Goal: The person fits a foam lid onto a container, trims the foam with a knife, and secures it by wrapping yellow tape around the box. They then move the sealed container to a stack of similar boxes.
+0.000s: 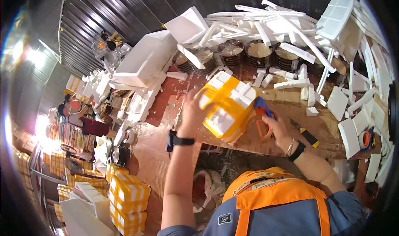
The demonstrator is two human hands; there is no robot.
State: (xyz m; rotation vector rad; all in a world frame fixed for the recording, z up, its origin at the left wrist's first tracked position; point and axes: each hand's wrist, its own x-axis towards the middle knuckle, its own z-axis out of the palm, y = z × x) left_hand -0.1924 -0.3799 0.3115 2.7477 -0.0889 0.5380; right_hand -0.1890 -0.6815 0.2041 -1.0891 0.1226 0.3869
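Observation:
A white foam box is wrapped with bands of yellow tape and is tilted over the workbench in front of me. My left hand grips its left side, fingers bent over the taped edge. In my right hand is a tape dispenser with a blue body and an orange ring, held against the box's right side. Part of the dispenser is hidden by my fingers. To the right of that hand, a black and yellow utility knife lies on the bench.
Stacks of dark bowls line the back, with foam strips heaped behind them. A large open foam box stands back left. Taped boxes are piled at lower left. Another person works at far left. A blue-and-orange tape dispenser lies right.

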